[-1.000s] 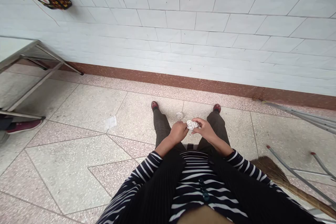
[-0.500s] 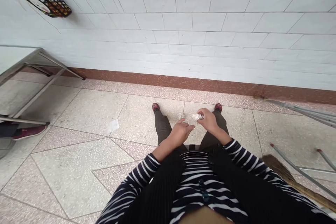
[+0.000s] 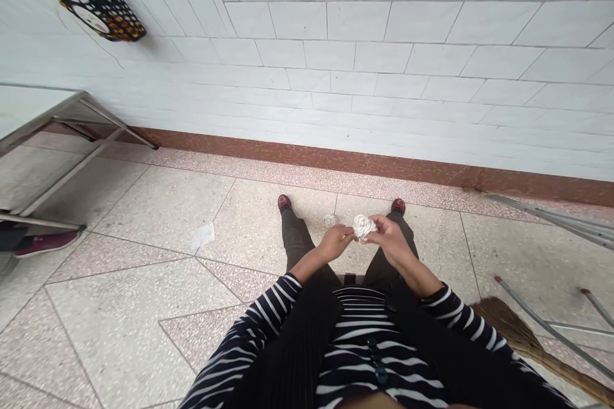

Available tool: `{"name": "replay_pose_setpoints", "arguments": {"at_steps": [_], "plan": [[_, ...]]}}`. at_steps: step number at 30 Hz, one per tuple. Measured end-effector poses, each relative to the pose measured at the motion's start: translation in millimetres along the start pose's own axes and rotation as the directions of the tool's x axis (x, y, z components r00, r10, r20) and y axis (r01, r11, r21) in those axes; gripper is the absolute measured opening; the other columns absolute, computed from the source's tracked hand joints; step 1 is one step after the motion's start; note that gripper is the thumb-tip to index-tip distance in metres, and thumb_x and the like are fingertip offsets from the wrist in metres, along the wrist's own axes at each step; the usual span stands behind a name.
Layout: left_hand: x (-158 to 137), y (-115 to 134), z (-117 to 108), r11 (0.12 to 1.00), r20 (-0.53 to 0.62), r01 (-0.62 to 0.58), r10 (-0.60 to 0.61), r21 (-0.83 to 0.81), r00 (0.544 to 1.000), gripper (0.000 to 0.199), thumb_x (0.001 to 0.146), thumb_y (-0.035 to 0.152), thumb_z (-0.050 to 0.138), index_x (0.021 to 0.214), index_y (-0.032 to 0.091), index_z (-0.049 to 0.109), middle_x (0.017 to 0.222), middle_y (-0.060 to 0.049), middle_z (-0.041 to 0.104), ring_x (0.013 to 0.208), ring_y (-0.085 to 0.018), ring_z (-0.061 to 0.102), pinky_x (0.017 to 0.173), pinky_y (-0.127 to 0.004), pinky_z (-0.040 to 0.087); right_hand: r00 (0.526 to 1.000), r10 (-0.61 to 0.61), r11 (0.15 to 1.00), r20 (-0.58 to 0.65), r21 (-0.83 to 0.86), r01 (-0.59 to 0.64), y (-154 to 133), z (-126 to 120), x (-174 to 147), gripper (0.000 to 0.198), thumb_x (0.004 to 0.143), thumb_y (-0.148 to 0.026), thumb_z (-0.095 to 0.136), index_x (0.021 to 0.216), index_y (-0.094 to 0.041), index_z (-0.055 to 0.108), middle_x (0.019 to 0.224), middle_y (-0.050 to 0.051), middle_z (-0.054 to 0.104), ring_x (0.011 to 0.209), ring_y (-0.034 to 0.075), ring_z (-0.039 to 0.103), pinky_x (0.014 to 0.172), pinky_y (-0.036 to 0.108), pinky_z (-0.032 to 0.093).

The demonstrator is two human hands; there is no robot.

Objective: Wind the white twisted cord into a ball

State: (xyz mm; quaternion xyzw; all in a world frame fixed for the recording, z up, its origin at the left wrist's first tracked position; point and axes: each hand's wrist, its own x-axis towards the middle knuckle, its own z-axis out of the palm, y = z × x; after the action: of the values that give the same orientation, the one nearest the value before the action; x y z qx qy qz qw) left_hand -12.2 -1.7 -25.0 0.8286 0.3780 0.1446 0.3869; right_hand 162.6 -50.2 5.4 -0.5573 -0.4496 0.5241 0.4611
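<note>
A rounded bundle of white cord (image 3: 364,227) is held up in front of my body. My right hand (image 3: 394,243) is closed on its right side, thumb below and fingers above. My left hand (image 3: 334,243) meets the bundle from the left, its thumb and fingers pinched together at the near edge, apparently on a strand of the cord. The strand itself is too small to make out clearly. Beyond my left hand, a smaller whitish coil of cord (image 3: 329,220) lies on the floor between my feet.
At left stands a metal-framed table (image 3: 45,99), with another person's shoe (image 3: 45,244) near its leg. White paper (image 3: 204,234) lies on the floor. A patterned bag (image 3: 103,11) hangs on the tiled wall. To the right are a broom (image 3: 508,323) and metal legs (image 3: 532,310).
My right hand has turned and now shows the bundle's round face. My left hand has moved in against it, its fingers closing to a pinch. The view has shifted slightly.
</note>
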Motion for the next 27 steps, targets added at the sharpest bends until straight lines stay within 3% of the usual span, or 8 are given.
{"name": "replay_pose_setpoints", "arguments": {"at_steps": [3,7,10,12,15,17,20,27], "plan": [[-13,2,13,0.994,0.098,0.047,-0.037,-0.102,0.994,0.029,0.094,0.024,0.048,0.073,0.017,0.068,0.084,0.000,0.073,0.081,-0.014,0.065,0.078,-0.022,0.045,0.987,-0.030,0.998,-0.160,-0.051,0.022,5,-16,22,0.030,0.064,-0.032,0.069,0.089,-0.023,0.055,0.084,0.003,0.064,0.077,0.022,0.062,0.065,0.036,0.055],[-25,5,4,0.974,0.215,0.139,-0.099,-0.177,0.972,0.035,0.095,0.028,0.047,0.068,0.015,0.065,0.069,0.001,0.070,0.068,-0.012,0.062,0.067,-0.019,0.044,0.958,-0.068,0.979,-0.277,-0.205,0.010,18,-31,43,0.031,0.058,-0.022,0.068,0.087,-0.023,0.055,0.094,0.005,0.061,0.092,0.025,0.058,0.077,0.036,0.048],[-21,7,-11,0.996,0.249,0.032,-0.011,-0.083,0.969,0.034,0.094,0.027,0.050,0.066,0.016,0.064,0.065,0.001,0.068,0.065,-0.012,0.062,0.072,-0.020,0.044,0.974,-0.051,0.962,-0.221,-0.274,-0.012,31,-28,41,0.026,0.054,-0.015,0.066,0.077,-0.023,0.056,0.092,0.005,0.059,0.093,0.025,0.054,0.083,0.036,0.043],[-14,9,-20,0.992,0.225,-0.105,0.086,0.074,0.971,0.029,0.094,0.026,0.052,0.070,0.018,0.066,0.068,0.001,0.070,0.068,-0.013,0.063,0.087,-0.025,0.044,0.993,-0.009,0.961,-0.121,-0.276,-0.025,40,-19,32,0.026,0.050,-0.011,0.066,0.072,-0.022,0.058,0.083,0.001,0.058,0.084,0.021,0.052,0.081,0.035,0.043],[1,9,-30,0.935,0.157,-0.230,0.193,0.269,0.969,0.022,0.096,0.025,0.050,0.087,0.021,0.070,0.078,0.000,0.073,0.077,-0.015,0.064,0.108,-0.037,0.032,0.995,0.073,0.972,0.061,-0.226,-0.057,48,-5,13,0.027,0.046,-0.010,0.069,0.068,-0.022,0.060,0.069,-0.004,0.056,0.070,0.017,0.051,0.072,0.032,0.047],[11,6,-35,0.919,0.124,-0.230,0.200,0.320,0.972,0.024,0.097,0.026,0.048,0.088,0.021,0.069,0.079,-0.001,0.073,0.078,-0.015,0.064,0.110,-0.039,0.030,0.979,0.118,0.982,0.168,-0.164,-0.090,47,1,2,0.027,0.048,-0.017,0.074,0.072,-0.022,0.061,0.067,-0.005,0.059,0.067,0.017,0.053,0.063,0.031,0.050],[21,-2,-37,0.948,0.129,-0.204,0.176,0.245,0.976,0.030,0.098,0.026,0.046,0.079,0.020,0.067,0.073,0.002,0.070,0.073,-0.013,0.063,0.105,-0.035,0.034,0.960,0.136,0.990,0.243,-0.059,-0.125,33,1,-7,0.032,0.053,-0.030,0.077,0.079,-0.022,0.061,0.074,-0.003,0.063,0.072,0.018,0.059,0.059,0.031,0.054],[7,-14,-6,0.996,0.028,0.025,-0.028,0.090,0.999,0.029,0.094,0.023,0.048,0.074,0.018,0.068,0.078,-0.001,0.071,0.077,-0.016,0.064,0.074,-0.024,0.043,0.992,0.097,0.994,0.085,0.033,-0.100,-3,-6,5,0.032,0.058,-0.033,0.076,0.081,-0.023,0.058,0.080,0.000,0.062,0.070,0.018,0.059,0.060,0.034,0.058]]}}
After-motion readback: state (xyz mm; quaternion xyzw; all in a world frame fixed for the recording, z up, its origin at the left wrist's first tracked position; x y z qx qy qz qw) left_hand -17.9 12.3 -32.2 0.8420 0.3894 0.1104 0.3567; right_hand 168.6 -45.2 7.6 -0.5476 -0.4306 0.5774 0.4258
